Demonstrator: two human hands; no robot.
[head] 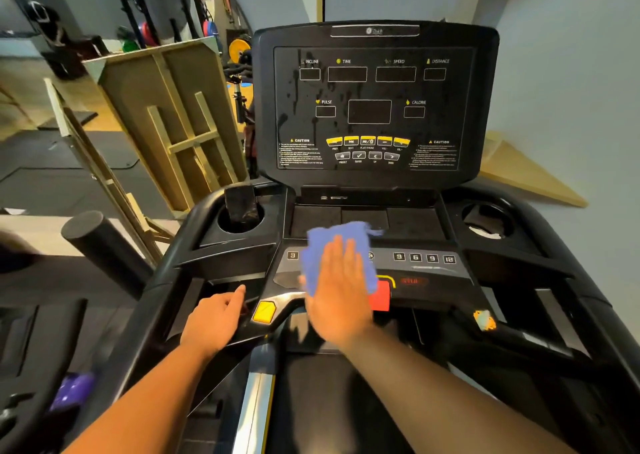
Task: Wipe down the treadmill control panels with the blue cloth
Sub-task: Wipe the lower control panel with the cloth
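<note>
The blue cloth [323, 244] lies spread on the treadmill's lower control panel [424, 270], over its left-middle buttons. My right hand [337, 289] presses flat on the cloth, fingers together and pointing away from me. My left hand [216, 322] rests on the left handrail [194, 280] beside a yellow button [264, 311], fingers curled on the bar. The upright display panel [375, 107] stands behind, dark, with wet streaks down its left side. A red stop key [381, 297] shows partly under the cloth's right edge.
A dark object stands in the left cup holder [240, 211]; the right cup holder [486, 223] holds something pale. Wooden frames [166, 121] lean to the left, with weight plates behind. A blue-grey wall is on the right. A purple object [71, 389] lies low left.
</note>
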